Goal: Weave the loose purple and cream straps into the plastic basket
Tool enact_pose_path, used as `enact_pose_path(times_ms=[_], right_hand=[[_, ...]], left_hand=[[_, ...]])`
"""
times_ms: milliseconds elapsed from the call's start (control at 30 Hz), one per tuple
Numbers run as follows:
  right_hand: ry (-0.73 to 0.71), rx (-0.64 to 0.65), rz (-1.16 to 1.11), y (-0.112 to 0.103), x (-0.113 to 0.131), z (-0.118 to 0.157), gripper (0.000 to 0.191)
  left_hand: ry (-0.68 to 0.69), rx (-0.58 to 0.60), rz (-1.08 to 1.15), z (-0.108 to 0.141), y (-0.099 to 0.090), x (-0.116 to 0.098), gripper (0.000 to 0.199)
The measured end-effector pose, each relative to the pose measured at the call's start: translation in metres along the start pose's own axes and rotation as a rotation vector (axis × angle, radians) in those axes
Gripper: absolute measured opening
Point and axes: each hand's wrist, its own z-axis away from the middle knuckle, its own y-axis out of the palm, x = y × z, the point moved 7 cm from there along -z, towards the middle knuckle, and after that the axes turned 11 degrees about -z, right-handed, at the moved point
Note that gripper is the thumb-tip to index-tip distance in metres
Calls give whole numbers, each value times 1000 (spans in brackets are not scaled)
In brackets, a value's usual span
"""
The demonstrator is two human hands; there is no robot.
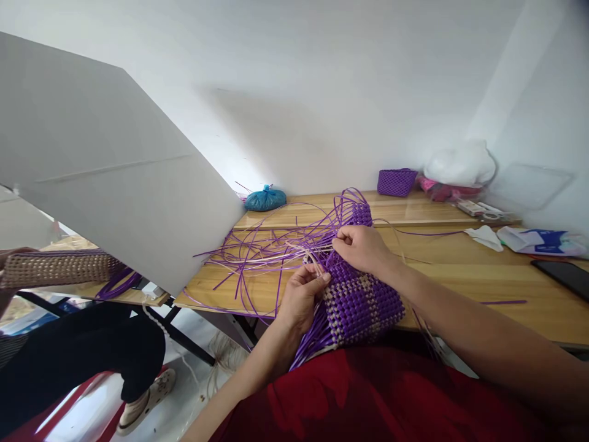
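Red cloth, nearest the camera, covers the lap, against which one purple weave with pale checks leans at the near edge of the tabletop; lap and edge together probably keep it steady. Two hands work at its upper left side. On the left, the left hand has its grip closed, thumb against forefinger, on one pale strip, presumably to hold that strip in line with the weave. On the right, the right hand lies over the top of the weave with fingers curled; purple strands meet its fingertips, but how tightly this grip closes, and on what, cannot be told. These strands, too many and too tangled to count, fan out left and far, a spread that likely leaves the worked side accessible.

Far items stand near the wall, apparently out of the way: one blue bag left, one purple basket right of centre, one white bag farther right. Nearer on the right lie one white scrap, one packet, one dark device and one loose strand. One panel at left screens off one co-worker, of whom one shoe shows, beside one pale weave.
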Motion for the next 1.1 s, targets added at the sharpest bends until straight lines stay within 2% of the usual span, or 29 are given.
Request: enact_pose_path(times_ms=[67,100,167,233,300,367,433,533,667,700,767,833,967,1100], right_hand=[[26,40,45,4,-7,-5,23],[-4,47,51,7,-7,-5,19],[-158,23,17,10,4,-3,7],[-390,9,-69,11,20,5,18],[-587,85,-148,17,33,13,28],[-677,197,-156,23,39,17,30],[-700,247,-121,25,39,16,28],[-721,165,-53,14,39,12,28],[-743,-83,10,-20,47,15,27],[-762,-105,-7,-26,51,18,28],[-805,-33,-59,-29,58,27,30],[-769,86,-43,-23,59,33,33],[-510,214,165,-7,45,38,35],[-308,429,227,12,37,49,39]], left_hand=[[56,-45,-1,0,-2,-1,24],[74,-72,-8,0,-4,0,24],[85,-125,-33,1,-6,0,26],[82,-160,-51,2,-8,0,28],[72,-162,-51,2,-8,0,31],[61,-150,-41,3,-6,-1,32],[55,-152,-32,3,-6,-1,33],[65,-159,-24,4,-7,-1,34],[23,-79,9,5,-1,0,27],[0,-58,27,6,0,0,25],[-49,-29,64,8,3,1,23],[-88,-18,83,9,4,1,24],[-127,-39,69,11,2,3,23],[-126,-39,87,12,3,3,24]])
